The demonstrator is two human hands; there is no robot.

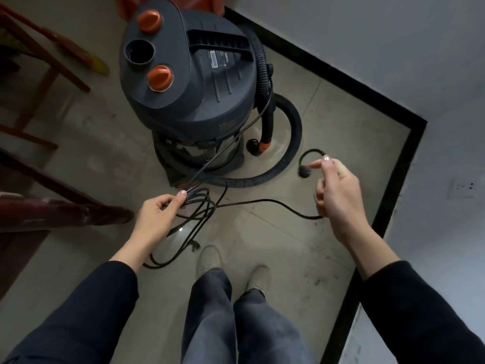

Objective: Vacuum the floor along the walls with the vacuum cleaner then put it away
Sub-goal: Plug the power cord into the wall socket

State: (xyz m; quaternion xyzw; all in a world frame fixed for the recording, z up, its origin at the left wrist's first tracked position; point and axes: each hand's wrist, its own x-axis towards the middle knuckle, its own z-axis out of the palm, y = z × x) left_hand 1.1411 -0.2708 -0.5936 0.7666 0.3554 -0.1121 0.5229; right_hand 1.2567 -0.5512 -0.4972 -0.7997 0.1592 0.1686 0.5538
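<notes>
Vacuum cleaner (189,82) is standing on the tiled floor (315,245) straight ahead of both our hands. It is a dark drum with two orange knobs (159,78) on its lid, sitting near the corner that the black skirting (397,179) is tracing under the white walls. Its ribbed hose (294,122) is curling round the base, passing between the drum and our hands.

Our left hand (157,214) is gripping several loops of the black power cord (262,202). The fingers are curling under the bundle and the thumb is pressing on top. The loops are hanging down below that hand (their lowest bend is showing just beside our left shoe (210,258), though whether it is touching the floor we cannot tell). One run of cord is climbing from the bundle up to the drum, ahead of the left hand. Another is stretching across to the right.

Our right hand (338,193) is holding the cord near its end. Forefinger and thumb are pinching it, the other fingers are curling loosely, and the cord is coming out again below the palm. The plug (304,172) is dangling on a short arch of cord just to the left of those fingertips, between the hand and the hose.

A wall socket (463,189) is showing on the wall well out to the right of the right hand. Dark wooden furniture (39,61) is standing to the left of the left hand.
</notes>
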